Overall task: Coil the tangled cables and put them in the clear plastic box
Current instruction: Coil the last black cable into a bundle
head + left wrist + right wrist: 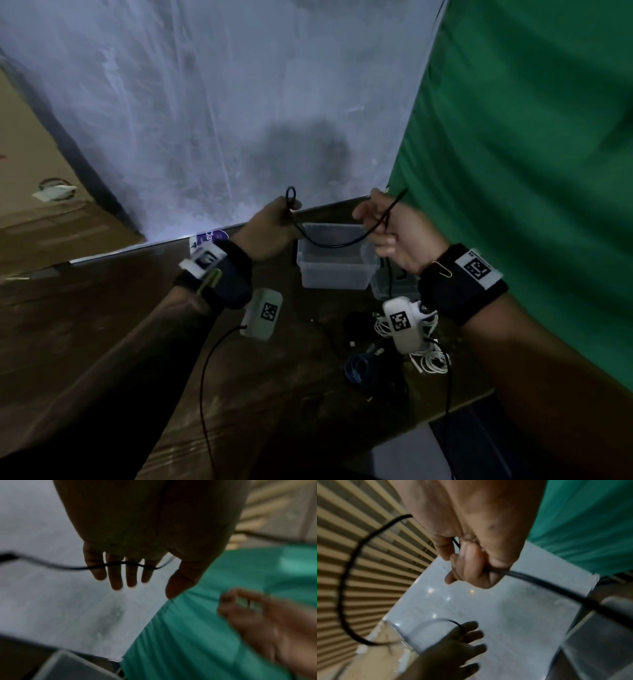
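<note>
Above the clear plastic box (pixel 335 274), a thin black cable (pixel 335 244) sags between my two raised hands. My left hand (pixel 274 222) has its fingers (pixel 132 574) straight. The cable (pixel 56 566) runs across them, and a small loop sticks up by the thumb. My right hand (pixel 390 233) is curled round the cable (pixel 539 578), which arcs away in a wide loop. Nothing shows inside the box. On the table nearer me lies a tangle of white cables (pixel 431 363), a blue cable (pixel 358 368) and dark ones.
The wooden table (pixel 274 394) ends in a front-right edge (pixel 462 404). A green cloth (pixel 513 171) hangs on the right and a pale sheet (pixel 239 102) behind. A cardboard box (pixel 34 212) is at far left. Something else clear (pixel 394 291) sits right of the box.
</note>
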